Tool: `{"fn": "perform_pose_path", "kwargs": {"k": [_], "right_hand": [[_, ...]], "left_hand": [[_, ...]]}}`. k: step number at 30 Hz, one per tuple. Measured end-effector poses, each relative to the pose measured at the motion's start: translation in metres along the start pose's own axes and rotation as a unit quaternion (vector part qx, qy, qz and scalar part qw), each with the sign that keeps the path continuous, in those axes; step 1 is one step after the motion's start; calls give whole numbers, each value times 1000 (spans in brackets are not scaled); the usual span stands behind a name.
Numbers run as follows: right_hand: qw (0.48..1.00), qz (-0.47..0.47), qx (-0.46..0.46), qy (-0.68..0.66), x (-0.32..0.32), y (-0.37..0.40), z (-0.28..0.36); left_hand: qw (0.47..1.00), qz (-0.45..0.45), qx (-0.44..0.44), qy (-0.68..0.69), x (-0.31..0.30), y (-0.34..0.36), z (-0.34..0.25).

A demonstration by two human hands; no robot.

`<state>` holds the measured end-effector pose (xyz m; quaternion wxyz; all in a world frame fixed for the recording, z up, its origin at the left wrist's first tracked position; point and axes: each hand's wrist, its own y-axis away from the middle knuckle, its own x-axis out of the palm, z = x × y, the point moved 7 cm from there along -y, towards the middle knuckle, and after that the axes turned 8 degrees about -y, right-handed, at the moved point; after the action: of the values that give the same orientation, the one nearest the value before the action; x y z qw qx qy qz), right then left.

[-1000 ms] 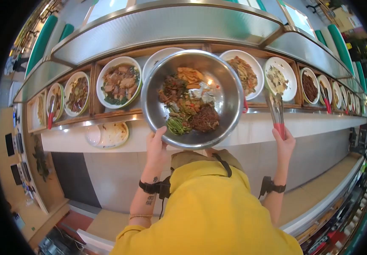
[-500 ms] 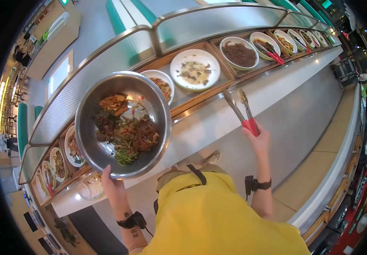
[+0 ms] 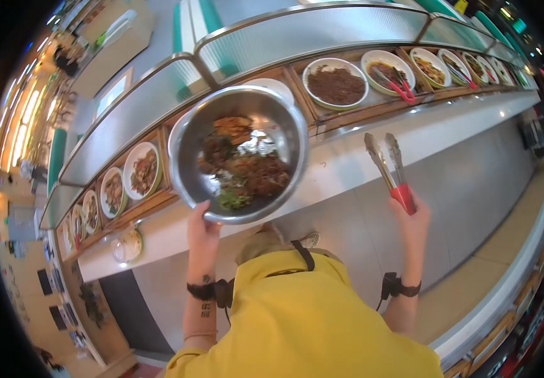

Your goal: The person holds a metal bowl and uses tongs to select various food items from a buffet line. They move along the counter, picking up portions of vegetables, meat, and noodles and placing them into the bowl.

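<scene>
My left hand (image 3: 204,225) grips the near rim of a large steel mixing bowl (image 3: 284,183), which hangs over the front of the food counter. Inside lie separate heaps of food: orange-red pieces (image 3: 232,129) at the far side, dark brown strands (image 3: 265,176) at the right and chopped green stalks (image 3: 234,198) near my thumb. In my right hand (image 3: 410,217) are metal tongs (image 3: 382,160) with red grips, jaws pointing away from me and apart, nothing between them. The bowl covers most of a white dish (image 3: 275,88) behind it.
White dishes of food line the wooden counter: dark brown food (image 3: 335,87), a dish with red-handled tongs (image 3: 403,88), several more at both ends. A glass guard (image 3: 309,38) runs behind them. A clear container (image 3: 127,246) sits on the white ledge (image 3: 360,142).
The bowl and my left hand have moved right and up in view, now hiding most of the pale-food dish. My right hand with the tongs has shifted slightly right; the whole view has turned.
</scene>
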<state>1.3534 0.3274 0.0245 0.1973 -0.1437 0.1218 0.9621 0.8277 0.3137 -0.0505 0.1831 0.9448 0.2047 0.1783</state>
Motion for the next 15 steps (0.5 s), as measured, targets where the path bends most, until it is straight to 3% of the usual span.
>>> {"fn": "perform_pose_path", "kwargs": {"k": [1,2,5,6,8,9,11,13,15], "right_hand": [[1000,3,-7,-11,-2,-1,8],[1000,1,-13,-21,-6,-3,15],[996,39,-69,-34,-4,-14,38],[997,39,-63,-27,-4,-15,53],[982,136,-111,75,12,-20,95],[981,138,-107,82,17,-22,113],[914,235,-190,272,49,-24,144],[885,256,-202,332,69,-36,152],[810,314,-242,432,94,-47,157]], "left_hand": [[999,1,13,-33,21,3,-2],[998,-7,-56,41,38,6,3],[995,-31,-79,42,85,8,4],[997,-2,-65,38,90,1,8],[997,-14,-65,29,110,-4,15],[998,-21,-54,21,116,-7,17],[998,-14,-60,29,127,-19,29],[996,-18,-66,57,142,-24,34],[994,-25,-72,76,152,-30,38]]}}
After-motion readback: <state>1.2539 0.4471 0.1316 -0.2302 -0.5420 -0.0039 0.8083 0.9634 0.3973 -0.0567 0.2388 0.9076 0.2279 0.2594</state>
